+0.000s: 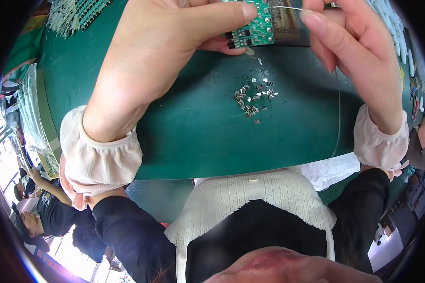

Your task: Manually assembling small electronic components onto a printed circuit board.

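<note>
At the top edge, my left hand (167,45) is closed on a green circuit board (264,30), its thumb lying across the board's face. Small black components and shiny solder spots show on the board. To the right, my right hand (356,45) pinches a thin pale wire (288,7) between thumb and forefinger. The wire stretches left toward the board; whether it touches the board is hard to see. Behind the board's right edge lies a dark, brown-stained block (290,30). Several small shiny metal pieces (252,99) are scattered on the table below the board.
The green table (198,146) curves in front of me. Populated boards (92,12) and a bundle of pale wires (63,19) lie at the far left. More light-blue wires (392,28) lie at the right. A co-worker (52,210) sits at the lower left, beside a tray (45,122).
</note>
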{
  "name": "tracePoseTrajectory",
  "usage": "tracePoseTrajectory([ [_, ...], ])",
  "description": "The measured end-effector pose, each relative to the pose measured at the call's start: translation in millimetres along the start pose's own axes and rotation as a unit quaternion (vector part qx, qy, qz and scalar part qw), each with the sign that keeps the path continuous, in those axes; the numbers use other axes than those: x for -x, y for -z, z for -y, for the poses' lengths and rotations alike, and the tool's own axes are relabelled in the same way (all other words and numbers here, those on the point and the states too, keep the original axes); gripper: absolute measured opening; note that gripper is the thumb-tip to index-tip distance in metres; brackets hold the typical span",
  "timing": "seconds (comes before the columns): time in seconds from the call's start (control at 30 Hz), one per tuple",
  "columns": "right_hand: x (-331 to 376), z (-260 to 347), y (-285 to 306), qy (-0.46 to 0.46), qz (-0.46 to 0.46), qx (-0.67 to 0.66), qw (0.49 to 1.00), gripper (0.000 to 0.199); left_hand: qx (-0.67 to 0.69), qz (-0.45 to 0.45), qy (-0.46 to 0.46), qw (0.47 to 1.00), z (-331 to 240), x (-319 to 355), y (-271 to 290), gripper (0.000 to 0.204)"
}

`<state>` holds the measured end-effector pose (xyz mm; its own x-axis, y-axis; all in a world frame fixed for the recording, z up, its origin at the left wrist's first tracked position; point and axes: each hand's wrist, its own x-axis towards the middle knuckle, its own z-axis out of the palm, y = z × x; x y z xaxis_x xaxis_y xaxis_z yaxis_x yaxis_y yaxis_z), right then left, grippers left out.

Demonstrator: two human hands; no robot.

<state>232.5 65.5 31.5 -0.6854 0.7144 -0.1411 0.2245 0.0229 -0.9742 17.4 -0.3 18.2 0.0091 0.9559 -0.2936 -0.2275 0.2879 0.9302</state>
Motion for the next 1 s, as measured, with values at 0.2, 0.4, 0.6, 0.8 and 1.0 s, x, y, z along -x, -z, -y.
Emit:
tracePoseTrajectory([
  [0.2,-2,-9,2,0.105,0.012,0.158,0.982,0.011,-0.029,-0.016,0.005,0.999,-15,4,-5,0.045],
  [0.4,-2,-16,1,0.151,-0.012,0.165,0.975,0.012,-0.046,-0.03,-0.001,0.998,-18,4,-8,0.044],
  [0.6,-3,-18,-2,0.144,-0.012,0.145,0.979,0.012,-0.055,-0.023,-0.01,0.998,-16,6,-4,0.043],
  [0.8,-3,-19,-7,0.139,-0.024,0.135,0.981,0.011,-0.065,-0.05,-0.012,0.997,-17,5,-12,0.043],
  [1.0,-9,-20,-2,0.179,-0.006,0.201,0.963,0.011,-0.033,-0.028,-0.027,0.999,-15,10,-5,0.044],
])
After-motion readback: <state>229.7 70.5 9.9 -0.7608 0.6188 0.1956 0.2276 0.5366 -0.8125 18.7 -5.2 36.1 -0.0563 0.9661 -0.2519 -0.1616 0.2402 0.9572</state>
